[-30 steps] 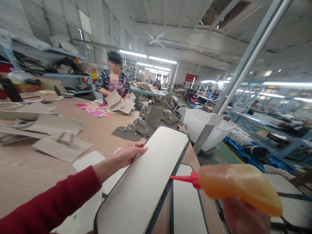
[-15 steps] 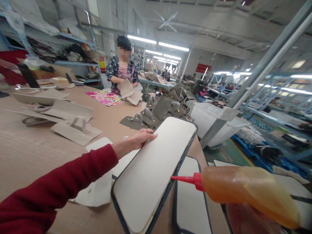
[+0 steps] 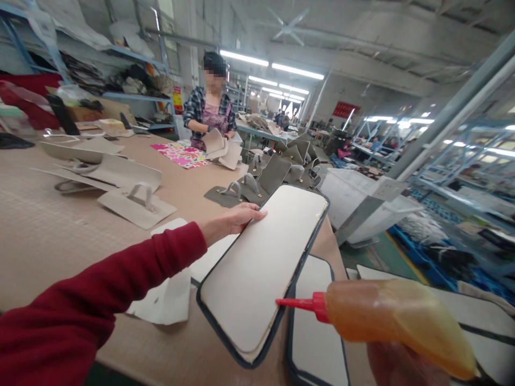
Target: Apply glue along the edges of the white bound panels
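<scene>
My left hand [image 3: 243,217] grips the upper left edge of a long white panel [image 3: 265,262] with rounded corners and a dark rim, thumb on its face. The panel is tilted above the table. Low on the right, my right hand [image 3: 396,362] is closed round a squeeze bottle [image 3: 386,316] of amber liquid, probably glue. Its red nozzle [image 3: 298,304] points left, the tip at the panel's lower right edge; whether it touches, I cannot tell. A second dark-rimmed white panel [image 3: 317,338] lies beneath, partly covered by the bottle.
Beige pieces with handles [image 3: 137,206] lie on the brown table [image 3: 52,241] at left. Dark green handled pieces [image 3: 265,177] are heaped behind the panel. Across the table a person [image 3: 211,115] handles beige pieces. A white bin [image 3: 350,198] and a slanting metal post [image 3: 402,166] stand at right.
The bottle's nozzle tip has moved left and slightly down along the panel's right edge. The panel's lower end sits higher and further right in view. Across the table, the person still handles the beige pieces.
</scene>
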Motion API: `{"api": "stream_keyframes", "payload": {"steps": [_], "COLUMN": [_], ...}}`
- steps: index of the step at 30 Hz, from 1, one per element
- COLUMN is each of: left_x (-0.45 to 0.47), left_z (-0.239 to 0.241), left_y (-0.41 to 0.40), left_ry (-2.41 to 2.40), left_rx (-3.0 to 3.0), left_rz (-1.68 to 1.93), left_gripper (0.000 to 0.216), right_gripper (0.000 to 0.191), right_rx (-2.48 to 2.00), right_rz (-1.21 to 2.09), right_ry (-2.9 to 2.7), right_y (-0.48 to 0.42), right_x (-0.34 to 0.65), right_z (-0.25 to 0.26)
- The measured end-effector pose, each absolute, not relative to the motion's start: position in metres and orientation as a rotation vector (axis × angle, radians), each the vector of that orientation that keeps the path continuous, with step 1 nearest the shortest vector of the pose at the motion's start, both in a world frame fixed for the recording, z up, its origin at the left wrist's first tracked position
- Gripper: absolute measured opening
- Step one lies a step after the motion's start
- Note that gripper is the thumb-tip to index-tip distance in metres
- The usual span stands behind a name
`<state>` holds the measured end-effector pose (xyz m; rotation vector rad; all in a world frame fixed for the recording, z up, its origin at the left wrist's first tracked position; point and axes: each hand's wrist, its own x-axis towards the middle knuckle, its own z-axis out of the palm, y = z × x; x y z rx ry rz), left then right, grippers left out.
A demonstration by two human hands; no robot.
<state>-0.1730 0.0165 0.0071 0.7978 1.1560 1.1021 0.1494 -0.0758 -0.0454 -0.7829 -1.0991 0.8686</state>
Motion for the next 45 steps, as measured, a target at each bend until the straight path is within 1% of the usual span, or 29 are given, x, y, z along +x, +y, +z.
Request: {"api": "stream_keyframes", "payload": {"steps": [4,8,13,16,18,22,24,29,32,36,40,42,45], "left_x": [-0.176,-0.177,-0.174,-0.175,-0.176,-0.18,-0.181,-0.185,-0.186,-0.184,-0.179,-0.175,-0.168], "left_z": [0.005,0.002,0.006,0.007,0.006,0.004,0.003,0.001,-0.001,-0.003,-0.002,0.0,0.005], "left_y": [0.02,0.022,0.021,0.021,0.022,0.025,0.025,0.025,0.023,0.021,0.018,0.015,0.008], "left_ry": [1.179,1.187,1.184,1.157,1.146,1.149,1.165,1.206,1.216,1.206,1.166,1.144,1.127], "left_rx": [0.783,0.785,0.788,0.796,0.797,0.788,0.779,0.762,0.765,0.764,0.786,0.809,0.845], "left_rz": [1.143,1.161,1.133,1.111,1.11,1.113,1.113,1.147,1.155,1.157,1.144,1.134,1.116], "left_gripper": [0.031,0.033,0.028,0.023,0.021,0.023,0.022,0.018,0.019,0.029,0.032,0.03,0.027], "right_gripper": [0.043,0.04,0.043,0.036,0.036,0.052,0.055,0.047,0.044,0.039,0.051,0.054,0.045], "right_rx": [-0.82,-0.847,-0.687,-0.717,-0.752,-0.797,-0.81,-0.908,-0.905,-0.84,-0.776,-0.684,-0.607], "right_rz": [0.924,0.81,0.709,0.704,0.731,0.848,0.916,1.102,1.009,0.901,0.873,0.814,0.723], "right_ry": [-1.17,-1.066,-0.988,-0.997,-0.987,-0.957,-0.972,-0.892,-0.753,-0.621,-0.586,-0.652,-0.708], "right_y": [-0.085,-0.088,-0.072,-0.066,-0.067,-0.078,-0.086,-0.1,-0.099,-0.091,-0.079,-0.071,-0.059], "right_x": [0.15,0.135,0.119,0.119,0.121,0.119,0.117,0.122,0.126,0.126,0.129,0.131,0.131], "right_z": [-0.05,-0.027,0.002,0.002,-0.003,-0.016,-0.024,-0.035,-0.021,0.001,0.005,0.003,0.002]}}
